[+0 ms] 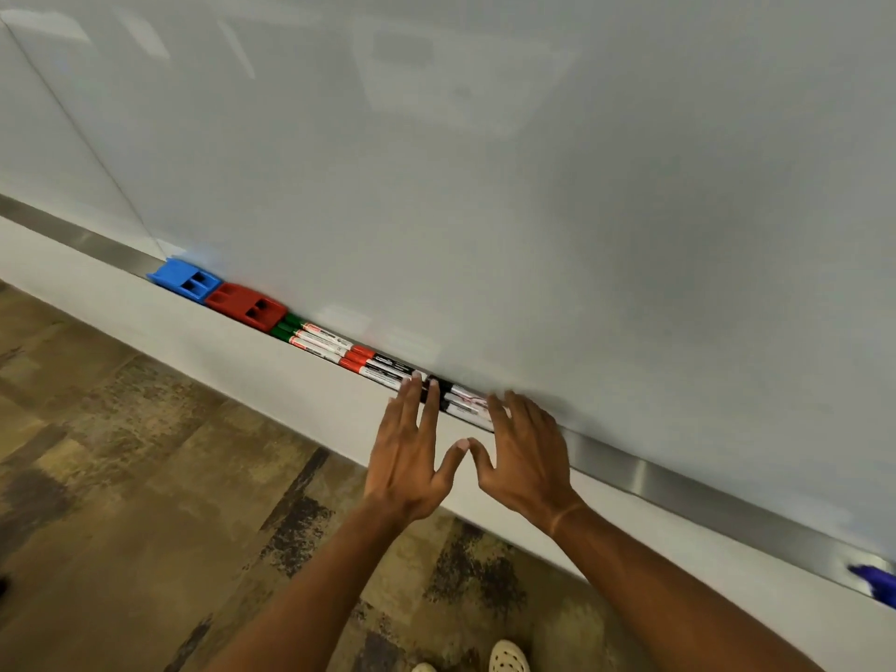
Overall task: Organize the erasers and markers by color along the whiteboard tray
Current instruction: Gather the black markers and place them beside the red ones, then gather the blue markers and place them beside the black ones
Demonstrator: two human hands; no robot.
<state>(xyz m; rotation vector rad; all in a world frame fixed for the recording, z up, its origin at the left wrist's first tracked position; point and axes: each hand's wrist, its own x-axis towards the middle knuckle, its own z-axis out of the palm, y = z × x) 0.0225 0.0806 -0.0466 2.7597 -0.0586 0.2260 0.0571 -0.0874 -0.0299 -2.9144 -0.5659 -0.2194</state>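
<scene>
A blue eraser [186, 279] and a red eraser [247, 306] sit side by side at the left end of the metal whiteboard tray [679, 487]. Right of them lie green-capped markers [310, 336], then red-capped markers [376, 363], then black-capped markers [458, 402], all end to end in the tray. My left hand [412, 453] is spread flat, fingertips touching the markers where red meets black. My right hand [526, 451] is also spread, fingers resting on the right end of the black markers. Neither hand grips anything.
The whiteboard [485, 162] rises behind the tray. A blue object [872, 582], blurred, lies in the tray at the far right. A white ledge [218, 346] runs below the tray, with patterned carpet [121, 477] underneath and my shoe [506, 657] at the bottom.
</scene>
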